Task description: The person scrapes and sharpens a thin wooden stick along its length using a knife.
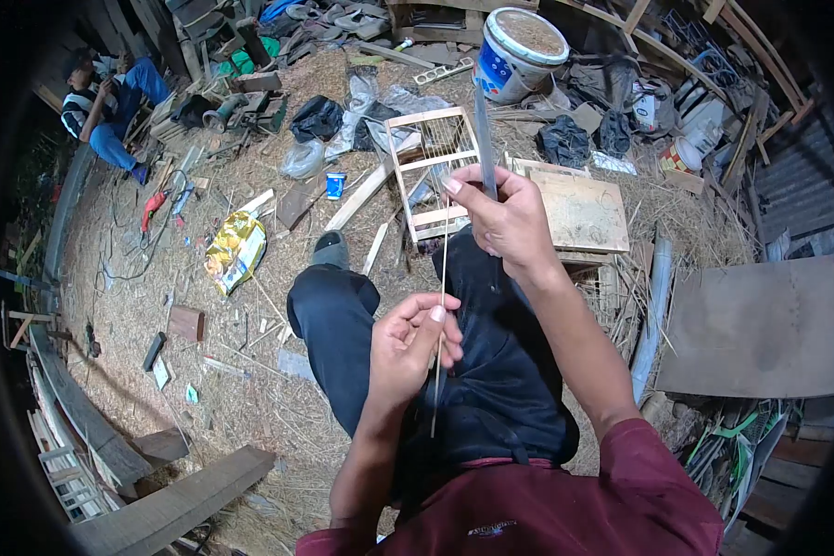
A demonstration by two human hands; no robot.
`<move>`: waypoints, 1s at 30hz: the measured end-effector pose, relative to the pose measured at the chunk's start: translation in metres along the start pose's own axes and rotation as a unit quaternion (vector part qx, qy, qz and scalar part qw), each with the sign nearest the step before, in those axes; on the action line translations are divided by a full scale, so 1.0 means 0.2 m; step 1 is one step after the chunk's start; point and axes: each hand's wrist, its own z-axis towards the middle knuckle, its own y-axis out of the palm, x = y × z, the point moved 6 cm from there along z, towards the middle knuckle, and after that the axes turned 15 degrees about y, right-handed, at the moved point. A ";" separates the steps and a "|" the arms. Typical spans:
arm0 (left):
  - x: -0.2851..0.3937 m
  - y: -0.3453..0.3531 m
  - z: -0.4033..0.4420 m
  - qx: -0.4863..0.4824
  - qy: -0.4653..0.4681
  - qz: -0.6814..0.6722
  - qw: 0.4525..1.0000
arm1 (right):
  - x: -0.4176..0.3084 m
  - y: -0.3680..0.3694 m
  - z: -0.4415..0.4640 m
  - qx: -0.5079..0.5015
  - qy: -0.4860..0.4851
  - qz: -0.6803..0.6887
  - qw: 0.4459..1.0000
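Observation:
Between finger and thumb of my left hand (411, 345), a thin bamboo-like stick (444, 264) is pinched around its middle. It stands nearly upright above my lap, and its lower end hangs past the left hand. Higher up, my right hand (510, 222) is closed around a long narrow knife (483, 134), its blade pointing up and away. The right thumb and fingertips are also at the stick's upper end. Most of the knife's handle is hidden by the hand. Beyond the hands stands a wooden frame with thin bars (424, 119).
A wooden box with a flat panel (579, 211) lies right of the frame. A large bucket (521, 57) stands behind. Straw and offcuts cover the ground, with a yellow bag (235, 250) and a red power tool (152, 211) at left. Another person (111, 107) sits far left.

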 end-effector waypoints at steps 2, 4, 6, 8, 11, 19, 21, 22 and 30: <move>0.00 -0.01 0.02 -0.003 0.023 0.016 1.000 | 0.01 0.00 0.01 0.005 -0.012 -0.018 1.000; -0.02 -0.06 0.07 0.001 0.052 0.035 0.998 | 0.01 0.00 0.02 0.016 -0.024 -0.054 0.998; -0.01 -0.12 0.14 0.034 0.064 0.015 0.997 | 0.05 -0.02 -0.01 0.008 0.005 -0.088 0.996; -0.01 -0.18 0.21 0.074 0.072 -0.023 0.994 | 0.10 -0.03 -0.07 -0.009 -0.003 -0.147 0.989; 0.02 -0.20 0.28 0.109 0.102 -0.097 0.984 | 0.22 -0.01 -0.17 -0.044 0.006 -0.216 0.975; 0.13 -0.25 0.33 0.116 0.134 -0.102 0.979 | 0.23 -0.04 -0.23 -0.002 -0.010 -0.289 0.957; 0.19 -0.32 0.35 0.124 0.176 -0.081 0.973 | 0.16 -0.05 -0.23 0.016 -0.017 -0.327 0.945; 0.24 -0.35 0.36 0.143 0.196 -0.067 0.968 | 0.11 -0.04 -0.24 0.016 -0.027 -0.335 0.942; 0.86 -0.42 0.27 0.230 0.503 0.430 0.714 | -0.07 -0.05 -0.25 0.007 -0.059 -0.430 0.901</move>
